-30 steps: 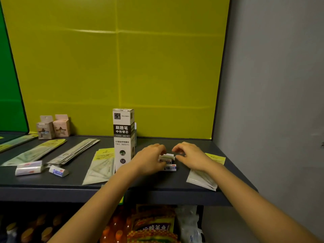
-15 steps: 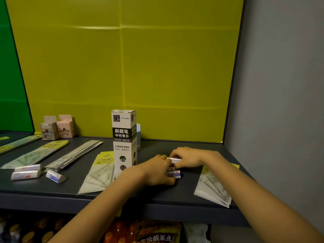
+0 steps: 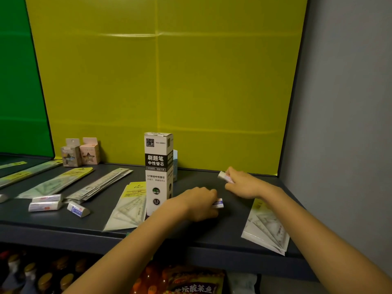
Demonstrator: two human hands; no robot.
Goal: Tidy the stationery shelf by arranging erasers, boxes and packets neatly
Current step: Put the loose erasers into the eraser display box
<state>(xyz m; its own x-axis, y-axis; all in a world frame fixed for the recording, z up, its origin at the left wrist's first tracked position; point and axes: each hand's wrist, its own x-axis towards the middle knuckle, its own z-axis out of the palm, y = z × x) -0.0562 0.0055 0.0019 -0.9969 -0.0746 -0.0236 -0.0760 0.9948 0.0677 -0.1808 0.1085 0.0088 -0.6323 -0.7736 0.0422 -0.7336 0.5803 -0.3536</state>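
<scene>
My right hand [image 3: 244,184] holds a white eraser [image 3: 224,176] a little above the dark shelf [image 3: 212,236], towards the back right. My left hand [image 3: 199,201] rests on the shelf, its fingers closed over another eraser [image 3: 218,203] with a blue label. A tall white and black refill box [image 3: 158,172] stands upright just left of my left hand. Three more erasers [image 3: 45,203] lie at the shelf's front left. A set-square packet [image 3: 128,206] lies left of the box, another set-square packet [image 3: 266,228] at the front right.
Two small star-window boxes [image 3: 79,152] stand at the back left against the yellow backing. Several long ruler packets [image 3: 97,184] lie slanted across the left half. A grey wall closes the right side. Bottles and snack bags sit on the shelf below.
My right hand has lifted one eraser off the small stack and carried it back and to the right. My left hand stays on the lower eraser.
</scene>
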